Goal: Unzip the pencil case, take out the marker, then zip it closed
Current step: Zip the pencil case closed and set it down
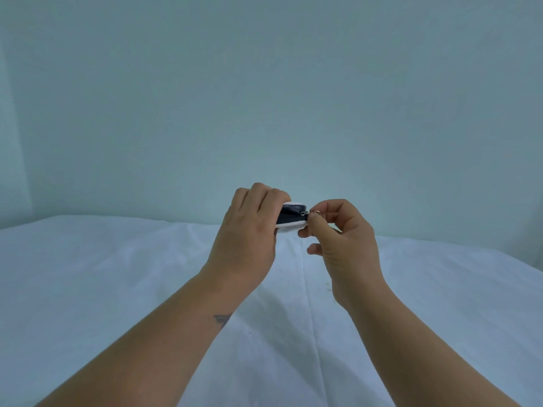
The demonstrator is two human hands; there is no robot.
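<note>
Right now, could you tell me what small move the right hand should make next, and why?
Probably draw the zipper pull along the pencil case toward the left hand: the right hand pinches it at the case's end, the left steadies the case, and no marker shows.

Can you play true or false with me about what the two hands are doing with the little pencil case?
1. The left hand grips the small dark-and-white pencil case. True.
2. The pencil case lies flat on the white cloth. False: it is held up in the air above the cloth.
3. The right hand pinches the small metal zipper pull at the case's right end. True.
4. A marker lies on the cloth. False: no marker is in sight.
5. The right hand is wide open and touches nothing. False: its fingers are closed on the zipper pull.
</note>
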